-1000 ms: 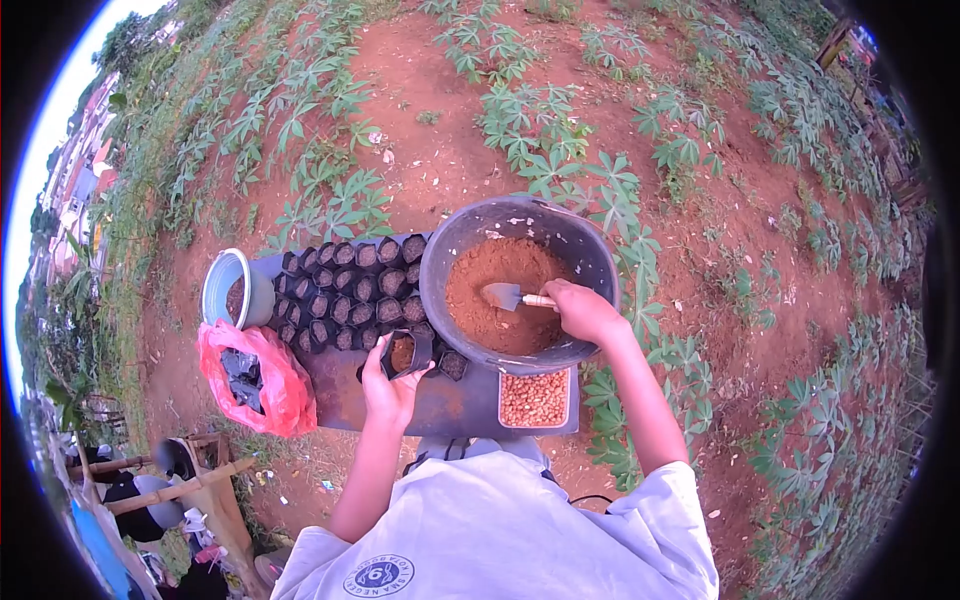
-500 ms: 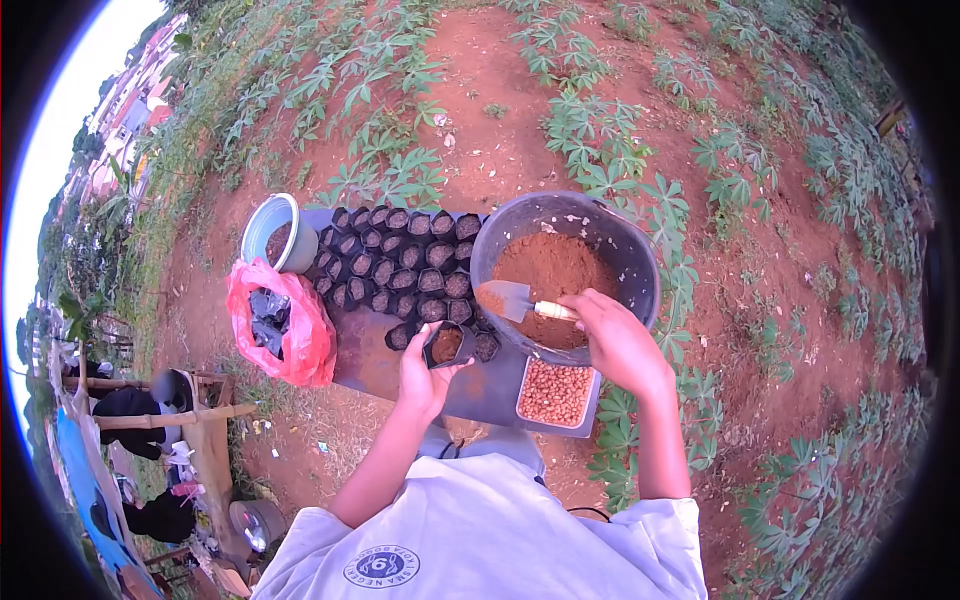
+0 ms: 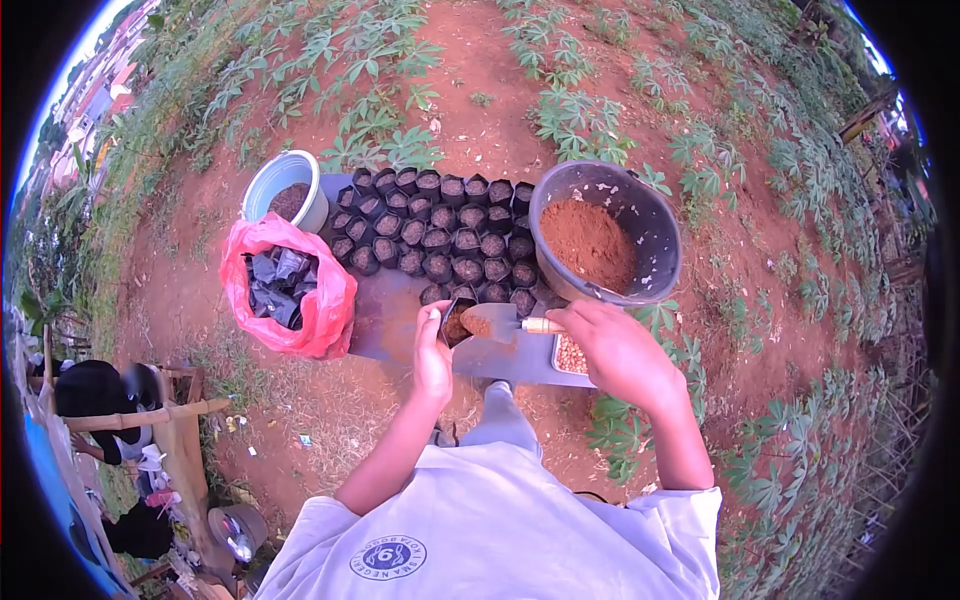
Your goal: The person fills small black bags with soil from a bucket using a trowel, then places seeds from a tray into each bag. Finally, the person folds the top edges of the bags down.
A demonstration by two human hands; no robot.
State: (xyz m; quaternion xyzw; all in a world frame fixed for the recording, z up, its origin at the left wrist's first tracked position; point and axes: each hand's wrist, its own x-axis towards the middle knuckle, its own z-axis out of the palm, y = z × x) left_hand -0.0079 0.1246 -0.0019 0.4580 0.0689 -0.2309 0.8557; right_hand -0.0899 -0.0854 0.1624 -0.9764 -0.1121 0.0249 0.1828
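Note:
My left hand [image 3: 433,362] is closed around a black seedling bag [image 3: 457,322] partly filled with soil, its mouth tilted to the right. My right hand [image 3: 612,350] grips the wooden handle of a trowel [image 3: 498,321]. Reddish soil lies on the blade, whose tip is at the mouth of the bag. Beyond my right hand is a large dark bucket [image 3: 664,255] with red-brown soil [image 3: 590,240] inside. Rows of filled black seedling bags [image 3: 440,236] stand on the table just past my left hand. My right hand partly hides a tray of tan seeds or pellets [image 3: 570,355].
A pink plastic bag [image 3: 335,325] full of black bags sits at the table's left, beside a pale bucket [image 3: 313,208] holding dark soil. The table [image 3: 385,310] borders red ground with leafy plants [image 3: 590,130]. A person [image 3: 95,395] is by a bamboo rail at lower left.
My right hand has brought the trowel of soil from over the large bucket to the mouth of the seedling bag. The bag has tilted toward the blade. The camera view has shifted.

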